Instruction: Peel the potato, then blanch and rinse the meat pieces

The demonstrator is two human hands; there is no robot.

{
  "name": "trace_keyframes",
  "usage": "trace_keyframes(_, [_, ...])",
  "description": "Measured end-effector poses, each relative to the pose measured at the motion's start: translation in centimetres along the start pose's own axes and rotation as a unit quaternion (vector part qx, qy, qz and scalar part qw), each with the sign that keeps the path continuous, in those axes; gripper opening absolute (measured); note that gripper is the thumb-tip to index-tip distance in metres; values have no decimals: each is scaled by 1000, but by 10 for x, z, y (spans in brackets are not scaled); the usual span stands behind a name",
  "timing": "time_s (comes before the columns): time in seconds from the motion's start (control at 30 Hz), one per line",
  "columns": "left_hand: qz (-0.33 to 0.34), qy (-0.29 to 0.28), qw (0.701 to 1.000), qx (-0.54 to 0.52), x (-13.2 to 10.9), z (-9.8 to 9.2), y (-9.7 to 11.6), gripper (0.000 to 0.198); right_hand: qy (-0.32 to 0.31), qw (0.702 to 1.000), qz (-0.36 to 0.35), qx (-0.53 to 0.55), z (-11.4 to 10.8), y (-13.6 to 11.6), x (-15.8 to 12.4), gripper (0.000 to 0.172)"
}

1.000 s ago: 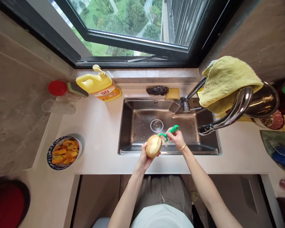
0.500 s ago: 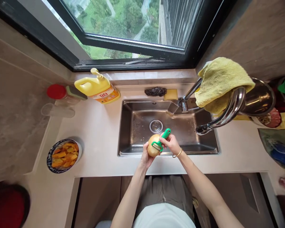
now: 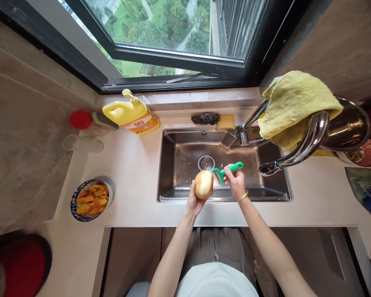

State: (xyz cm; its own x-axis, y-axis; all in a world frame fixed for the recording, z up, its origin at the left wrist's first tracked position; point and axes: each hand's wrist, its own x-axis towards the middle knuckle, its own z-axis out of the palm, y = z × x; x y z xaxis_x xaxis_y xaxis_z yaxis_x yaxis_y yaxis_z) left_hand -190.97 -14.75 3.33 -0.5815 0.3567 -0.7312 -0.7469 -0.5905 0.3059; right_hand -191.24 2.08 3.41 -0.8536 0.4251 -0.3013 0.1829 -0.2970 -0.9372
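Note:
My left hand (image 3: 195,201) is closed around a potato (image 3: 204,185) at the near edge of the sink. A pale strip on the potato's upper face looks peeled, while the skin around it is browner. In my right hand (image 3: 235,182) is a green peeler (image 3: 230,170), gripped by its handle. Its blade end points left, just beside the potato and apart from it. Below both hands lies the steel sink (image 3: 182,194) with its round drain (image 3: 206,163).
A patterned bowl of cut orange pieces (image 3: 92,199) stands on the left counter. A yellow detergent jug (image 3: 132,115), a scouring pad (image 3: 205,118) and a sponge (image 3: 226,122) line the back. The chrome faucet (image 3: 312,136), draped with a yellow cloth (image 3: 299,103), overhangs the right side.
The peeler has come off the potato and moved right with my right hand, turning flatter. A pale strip on the potato now shows. The view has shifted slightly.

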Motion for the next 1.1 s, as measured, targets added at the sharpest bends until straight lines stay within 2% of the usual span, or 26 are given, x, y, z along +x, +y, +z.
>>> trace_keyframes(0.1, [50,3,999,3,6,5,-7,51,-53,998,13,16,23,-8,-40,28])
trace_keyframes(0.17, [70,15,997,9,6,7,-11,51,-68,997,17,18,31,-3,-53,29])
trace_keyframes(0.23, [69,18,997,11,5,8,-13,51,-90,996,24,16,31,7,-52,31])
trace_keyframes(0.3, [55,22,998,1,4,6,-12,50,-91,996,26,6,20,20,-35,33])
trace_keyframes(0.37, [35,45,998,-16,2,2,-10,50,-27,999,20,-12,2,31,-8,37])
trace_keyframes(0.43, [21,61,997,-32,-1,-4,-7,52,72,997,19,-24,-16,38,18,42])
trace_keyframes(0.5, [19,52,998,-41,-3,-10,-5,54,101,994,29,-28,-26,39,34,45])
trace_keyframes(0.57, [18,37,998,-41,-4,-12,-4,54,62,997,38,-15,-25,36,33,43])
trace_keyframes(0.73, [40,-1,999,-7,-5,-6,-3,48,-101,993,49,47,8,23,-6,32])
trace_keyframes(0.8, [48,-29,998,8,-7,-3,-1,46,-146,986,55,55,16,19,-17,32])
trace_keyframes(0.93, [35,-59,997,35,-12,0,1,53,-185,980,61,52,19,8,-26,32])
trace_keyframes(1.03, [30,-60,997,46,-13,-3,-1,54,-224,973,45,25,15,5,-20,31])
trace_keyframes(1.1, [17,-70,996,46,-15,-7,-3,55,-194,980,23,-23,9,9,-3,34])
